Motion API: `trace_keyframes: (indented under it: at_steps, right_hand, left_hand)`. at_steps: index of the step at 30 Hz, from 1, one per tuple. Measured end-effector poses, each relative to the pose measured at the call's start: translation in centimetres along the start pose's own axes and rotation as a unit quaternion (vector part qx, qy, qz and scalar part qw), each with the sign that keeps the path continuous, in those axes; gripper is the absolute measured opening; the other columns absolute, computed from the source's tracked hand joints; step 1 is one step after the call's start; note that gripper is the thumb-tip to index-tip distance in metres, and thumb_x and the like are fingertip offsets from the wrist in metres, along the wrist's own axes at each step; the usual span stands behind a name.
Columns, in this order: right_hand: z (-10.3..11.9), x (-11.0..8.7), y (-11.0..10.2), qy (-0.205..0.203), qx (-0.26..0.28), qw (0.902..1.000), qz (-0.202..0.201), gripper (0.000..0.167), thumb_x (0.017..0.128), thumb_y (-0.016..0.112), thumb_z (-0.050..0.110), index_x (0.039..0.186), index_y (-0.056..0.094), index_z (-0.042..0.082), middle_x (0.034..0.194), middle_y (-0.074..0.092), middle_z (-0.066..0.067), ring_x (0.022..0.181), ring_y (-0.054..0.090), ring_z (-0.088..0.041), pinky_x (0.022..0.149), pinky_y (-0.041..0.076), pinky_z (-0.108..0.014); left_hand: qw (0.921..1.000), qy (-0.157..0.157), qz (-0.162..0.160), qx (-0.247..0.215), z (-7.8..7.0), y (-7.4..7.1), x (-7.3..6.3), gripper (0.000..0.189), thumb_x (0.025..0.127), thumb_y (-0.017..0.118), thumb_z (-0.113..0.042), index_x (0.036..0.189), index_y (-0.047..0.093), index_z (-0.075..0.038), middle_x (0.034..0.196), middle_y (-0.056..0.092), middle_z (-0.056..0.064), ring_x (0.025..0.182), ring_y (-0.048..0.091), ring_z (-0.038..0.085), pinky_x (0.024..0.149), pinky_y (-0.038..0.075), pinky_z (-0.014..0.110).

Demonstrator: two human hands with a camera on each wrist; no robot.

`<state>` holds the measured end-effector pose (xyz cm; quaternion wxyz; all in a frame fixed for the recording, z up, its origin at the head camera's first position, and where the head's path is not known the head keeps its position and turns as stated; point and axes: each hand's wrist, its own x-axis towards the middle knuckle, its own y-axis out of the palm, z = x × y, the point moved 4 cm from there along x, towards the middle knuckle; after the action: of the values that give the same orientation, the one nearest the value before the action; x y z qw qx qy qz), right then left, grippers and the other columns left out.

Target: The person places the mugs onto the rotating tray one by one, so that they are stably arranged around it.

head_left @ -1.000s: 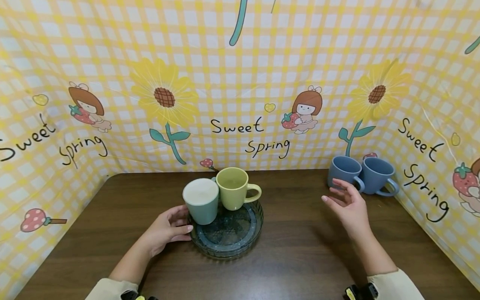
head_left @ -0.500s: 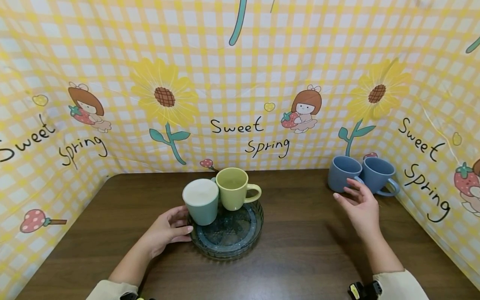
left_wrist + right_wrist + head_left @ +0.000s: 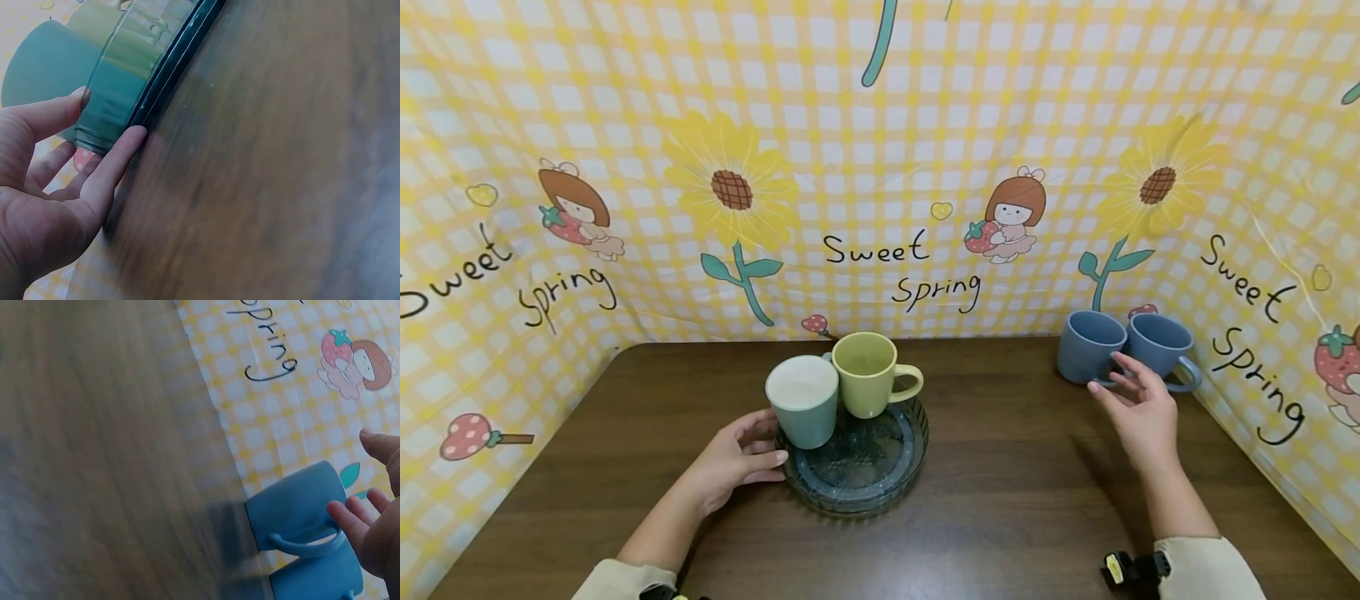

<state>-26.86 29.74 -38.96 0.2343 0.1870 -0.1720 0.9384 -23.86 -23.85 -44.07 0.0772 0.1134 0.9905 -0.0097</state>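
Note:
My left hand (image 3: 737,460) holds the left edge of a round, clear glass tray (image 3: 857,487). In the left wrist view, the thumb (image 3: 59,112) touches the tray's rim and a finger lies low against its side. Inside the tray stand a pale green cup (image 3: 805,417), its top appearing as a whitish surface, and a yellow-green mug (image 3: 865,379) with its handle pointing right. My right hand (image 3: 1142,421), fingers loosely bent, is just in front of two blue mugs. The left blue mug (image 3: 1082,354) has its handle partly behind the fingers; the other blue mug (image 3: 1157,337) touches or nearly touches it.
The brown wooden table (image 3: 985,467) has a yellow-and-white checked cloth (image 3: 880,167) hanging behind it and along both sides. Both blue mugs stand in the back right corner, close to the cloth.
My right hand has moved to the right, along the front of the left blue mug towards its handle. The left hand, tray and mugs have stayed put.

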Motion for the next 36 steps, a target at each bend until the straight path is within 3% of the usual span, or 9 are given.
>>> trace_keyframes:
  at_steps: [6, 14, 27, 33, 36]
  right_hand:
    - [-0.7, 0.6, -0.7, 0.018, 0.008, 0.9997, -0.013, 0.055, 0.082, 0.077, -0.001, 0.134, 0.058, 0.002, 0.126, 0.057, -0.008, 0.098, 0.058, 0.004, 0.078, 0.049, -0.006]
    - [-1.7, 1.2, -1.5, 0.058, 0.016, 0.9975, -0.036, 0.054, 0.082, 0.078, 0.004, 0.133, 0.061, 0.006, 0.128, 0.058, 0.001, 0.105, 0.057, -0.009, 0.077, 0.048, -0.006]
    - [-3.4, 1.8, -1.9, 0.087, 0.008, 0.9939, -0.067, 0.051, 0.082, 0.079, 0.005, 0.130, 0.063, 0.005, 0.123, 0.059, 0.004, 0.100, 0.056, -0.007, 0.075, 0.047, -0.003]
    - [-4.4, 2.4, -2.2, 0.141, -0.022, 0.9883, -0.054, 0.053, 0.085, 0.078, 0.015, 0.134, 0.061, 0.013, 0.133, 0.057, -0.003, 0.105, 0.058, -0.004, 0.072, 0.046, -0.003]
    - [-4.9, 2.7, -2.2, 0.170, -0.002, 0.9846, -0.040, 0.054, 0.085, 0.077, 0.017, 0.137, 0.059, 0.017, 0.140, 0.052, -0.011, 0.103, 0.059, 0.000, 0.070, 0.046, -0.003]
  left_hand:
    - [1.0000, 0.000, -0.002, 0.000, 0.0, 0.1, 0.0, 0.080, 0.086, 0.073, -0.001, 0.150, 0.024, 0.002, 0.149, 0.027, 0.029, 0.121, 0.049, 0.037, 0.085, 0.056, 0.048]
    - [1.0000, 0.004, -0.002, -0.005, -0.2, 0.3, -0.2, 0.079, 0.087, 0.071, 0.000, 0.150, 0.023, 0.003, 0.149, 0.026, 0.029, 0.120, 0.049, 0.037, 0.085, 0.056, 0.048]
    - [1.0000, 0.003, 0.001, -0.007, -0.1, 0.9, -0.5, 0.084, 0.087, 0.070, 0.003, 0.152, 0.016, 0.004, 0.149, 0.024, 0.029, 0.115, 0.051, 0.034, 0.084, 0.057, 0.047]
    - [1.0000, 0.003, -0.002, -0.002, 0.0, 0.6, -0.4, 0.083, 0.085, 0.074, 0.002, 0.150, 0.023, 0.006, 0.146, 0.029, 0.029, 0.110, 0.055, 0.031, 0.084, 0.057, 0.047]
    - [1.0000, -0.004, -0.006, -0.003, 0.1, 0.3, -0.4, 0.082, 0.083, 0.076, 0.001, 0.148, 0.027, 0.006, 0.144, 0.032, 0.028, 0.107, 0.057, 0.028, 0.085, 0.057, 0.046]
